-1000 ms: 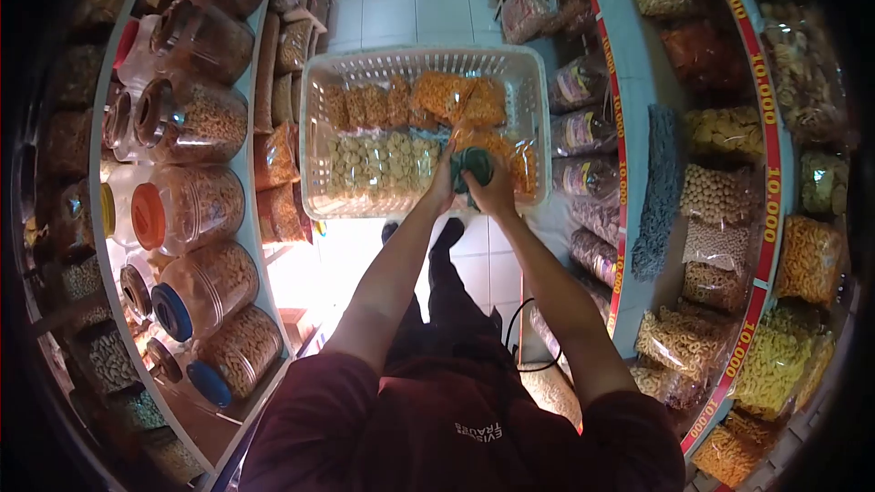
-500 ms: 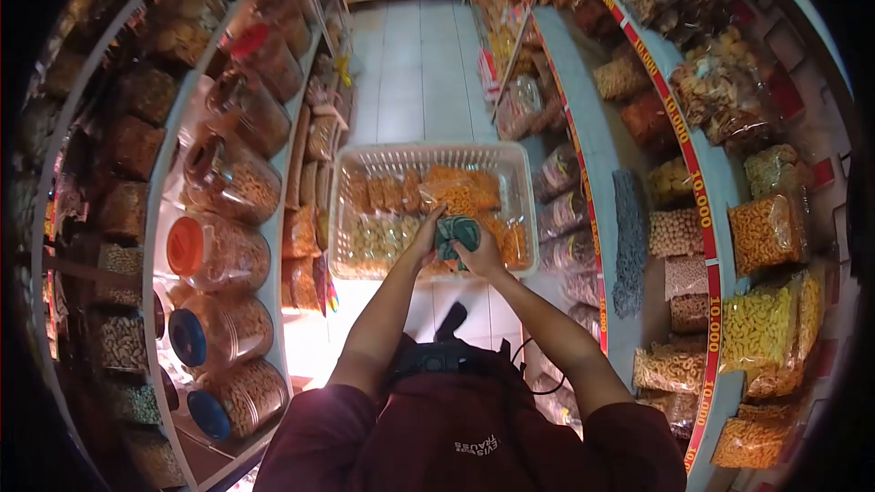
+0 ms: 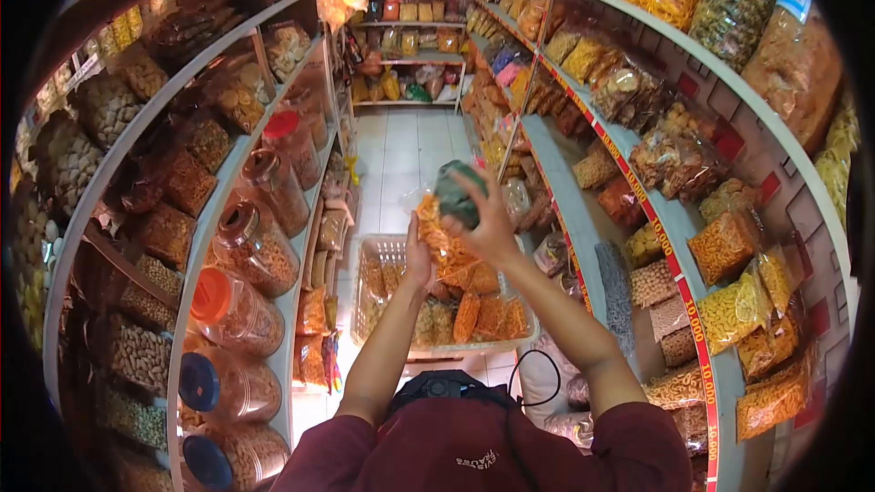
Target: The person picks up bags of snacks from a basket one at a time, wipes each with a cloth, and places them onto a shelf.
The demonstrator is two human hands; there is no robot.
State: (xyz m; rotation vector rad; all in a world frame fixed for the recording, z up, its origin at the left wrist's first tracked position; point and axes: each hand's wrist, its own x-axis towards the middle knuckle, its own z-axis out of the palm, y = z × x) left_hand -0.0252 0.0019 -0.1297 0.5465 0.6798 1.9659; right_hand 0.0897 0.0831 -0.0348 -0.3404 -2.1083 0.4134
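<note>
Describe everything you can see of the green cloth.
The cloth is dark green and looks like soft fabric, bunched into a rounded wad, with no label that I can make out. The right hand grips it, fingers across its near side and hiding part of it. It is held up at the upper end of an orange snack bag; whether it presses on the bag is unclear.

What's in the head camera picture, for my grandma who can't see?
A person's right hand holds a dark green cloth beside a bag of orange snacks in the left hand. A white plastic basket of bagged snacks sits below, between shelves holding jars and snack bags.
</note>
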